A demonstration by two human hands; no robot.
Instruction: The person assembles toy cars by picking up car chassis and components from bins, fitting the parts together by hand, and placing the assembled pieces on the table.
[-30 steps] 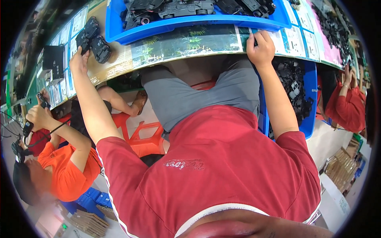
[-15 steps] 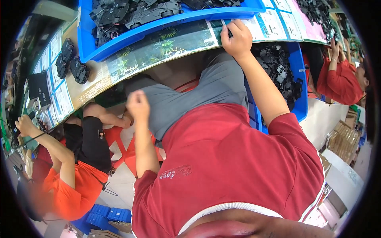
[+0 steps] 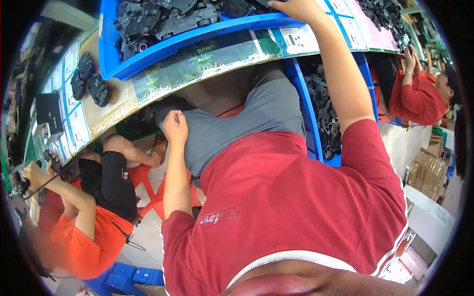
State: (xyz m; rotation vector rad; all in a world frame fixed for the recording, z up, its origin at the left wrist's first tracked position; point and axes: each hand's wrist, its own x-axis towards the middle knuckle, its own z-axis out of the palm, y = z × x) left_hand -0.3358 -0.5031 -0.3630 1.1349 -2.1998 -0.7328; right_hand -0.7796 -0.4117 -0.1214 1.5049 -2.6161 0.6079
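Note:
My right hand (image 3: 299, 10) reaches over the near rim of a blue bin (image 3: 192, 37) on the table. Its fingers are bent in against a black toy car part (image 3: 253, 8); the picture's top edge cuts off some of the grip. Several black toy car bodies and chassis (image 3: 190, 22) lie heaped in that bin, wheels showing on some. Over my left thigh, my left hand (image 3: 175, 128) is curled into a loose fist, and nothing shows in it.
Left of the bin, black toy cars (image 3: 98, 90) lie on the table by a black box (image 3: 48, 109). Beside my right leg a second blue bin (image 3: 302, 98) holds black parts. A co-worker in orange (image 3: 94, 241) sits left, another in red (image 3: 417, 98) right.
My right hand has moved from the table edge up and forward over the bin, to a black car part. My left hand has shifted slightly and stays curled above my thigh.

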